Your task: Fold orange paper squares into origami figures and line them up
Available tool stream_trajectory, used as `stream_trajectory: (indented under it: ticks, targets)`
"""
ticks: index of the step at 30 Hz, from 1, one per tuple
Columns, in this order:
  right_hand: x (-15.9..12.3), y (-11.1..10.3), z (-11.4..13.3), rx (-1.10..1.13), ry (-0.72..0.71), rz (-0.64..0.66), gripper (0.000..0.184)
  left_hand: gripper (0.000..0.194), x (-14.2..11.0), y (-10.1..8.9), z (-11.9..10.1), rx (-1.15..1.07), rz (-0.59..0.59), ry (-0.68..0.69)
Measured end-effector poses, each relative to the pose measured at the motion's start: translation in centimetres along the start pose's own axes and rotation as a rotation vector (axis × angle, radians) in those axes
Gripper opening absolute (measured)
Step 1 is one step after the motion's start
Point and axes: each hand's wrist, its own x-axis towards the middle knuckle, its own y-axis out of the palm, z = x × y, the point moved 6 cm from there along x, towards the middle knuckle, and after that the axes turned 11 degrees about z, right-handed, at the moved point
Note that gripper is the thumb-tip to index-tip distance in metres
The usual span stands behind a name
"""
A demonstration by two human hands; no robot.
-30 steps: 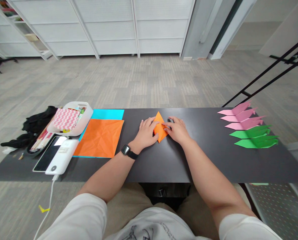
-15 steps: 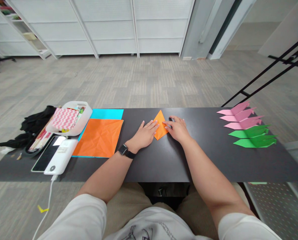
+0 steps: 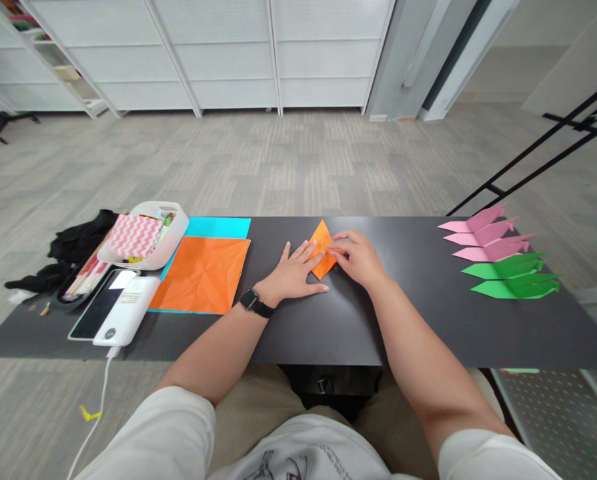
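Note:
A folded piece of orange origami paper (image 3: 322,235), diamond-shaped, lies on the dark table in front of me. My left hand (image 3: 295,270) rests flat with fingers spread, its fingertips on the paper's left side and its thumb stretched out on the table below. From the right, my right hand (image 3: 357,257) reaches in with bent fingers; its thumb and index finger come together at the paper's right edge. The fingers cover part of the paper there. A watch (image 3: 251,299) with a black band is on my left wrist.
Orange sheets (image 3: 203,275) lie over blue paper (image 3: 223,227) to the left. Beyond them stand a white basket (image 3: 172,250), a white power bank (image 3: 128,312) with a cable, a phone (image 3: 95,310) and black cloth (image 3: 81,240). Pink (image 3: 483,238) and green folded birds (image 3: 515,287) line the right side.
My left thumb has spread away from the fingers, down onto the table. The right fingers have shifted slightly at the paper's right edge. The whole view has moved a little.

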Motion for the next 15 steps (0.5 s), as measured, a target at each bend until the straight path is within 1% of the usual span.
stream_trajectory:
  ticks: [2, 5, 11, 15]
  targets:
    - [0.1, 0.1, 0.7, 0.008, -0.059, 0.070, 0.018, 0.104, 0.1, 0.1, 0.1, 0.002, -0.009, -0.002]
    - [0.0, 0.4, 1.2, 0.000, -0.085, 0.178, 0.013, 0.105, 0.1, 0.1, 0.2, 0.000, -0.013, -0.018]
    - [-0.1, 1.2, 0.7, 0.007, -0.022, 0.333, 0.026, 0.102, -0.1, -0.4, 0.0, -0.004, -0.037, -0.023]
    - [0.0, 1.4, 0.4, 0.030, -0.009, 0.350, 0.028, 0.098, -0.2, -0.8, 0.1, -0.029, -0.058, -0.019]
